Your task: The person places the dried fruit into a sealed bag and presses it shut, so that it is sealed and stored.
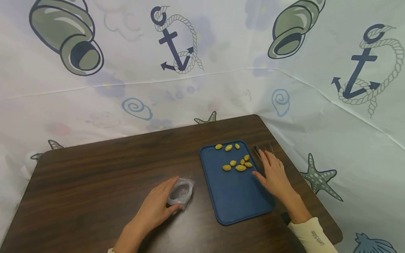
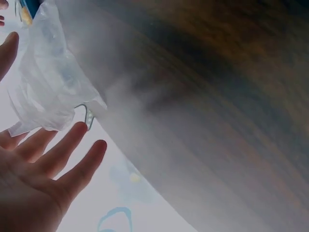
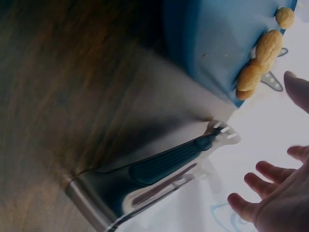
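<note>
A clear plastic bag (image 1: 181, 192) stands with its mouth open on the brown table. My left hand (image 1: 157, 203) is at its left side, fingers extended along the far rim and thumb at the near rim; in the left wrist view the bag (image 2: 48, 72) rises beside straight fingers. My right hand (image 1: 274, 177), fingers spread and holding nothing, hovers over the right edge of the blue tray (image 1: 234, 200). Beneath it lie metal tongs (image 3: 164, 166) with dark grips, partly hidden by the hand in the head view. Several peanuts in their shells (image 1: 240, 168) lie on the tray's far half.
The dark wood table (image 1: 104, 175) ends at a rounded far right corner, close to the tongs. A white cloth (image 1: 221, 84) printed with anchors and shells hangs behind the table and along its right side. The tray lies to the right of the bag.
</note>
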Available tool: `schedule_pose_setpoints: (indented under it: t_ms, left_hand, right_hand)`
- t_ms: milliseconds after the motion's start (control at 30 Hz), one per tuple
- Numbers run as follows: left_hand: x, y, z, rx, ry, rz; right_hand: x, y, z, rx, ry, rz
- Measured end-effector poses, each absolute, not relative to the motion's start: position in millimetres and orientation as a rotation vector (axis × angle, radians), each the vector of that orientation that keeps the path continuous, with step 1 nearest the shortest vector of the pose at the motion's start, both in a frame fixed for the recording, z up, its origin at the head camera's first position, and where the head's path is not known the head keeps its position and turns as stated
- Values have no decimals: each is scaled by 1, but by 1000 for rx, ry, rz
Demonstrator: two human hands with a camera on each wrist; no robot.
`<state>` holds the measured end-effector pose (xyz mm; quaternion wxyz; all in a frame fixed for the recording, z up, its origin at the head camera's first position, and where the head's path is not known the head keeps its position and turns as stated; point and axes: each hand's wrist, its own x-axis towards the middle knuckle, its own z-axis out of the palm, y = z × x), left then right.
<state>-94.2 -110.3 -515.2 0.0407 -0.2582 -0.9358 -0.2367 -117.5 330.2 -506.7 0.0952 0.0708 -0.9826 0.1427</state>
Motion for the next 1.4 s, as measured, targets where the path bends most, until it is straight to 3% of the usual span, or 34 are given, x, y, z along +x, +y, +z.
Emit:
schedule_pose_setpoints:
  t_ms: [1167, 1400]
  left_hand:
    - [-93, -107, -520, -740, -2912, -750]
    - [-95, -108, -523, -679, -2961, -877]
  right_hand:
    - [-135, 363, -523, -331, -3069, 521]
    - [-136, 364, -526, -327, -3039, 476]
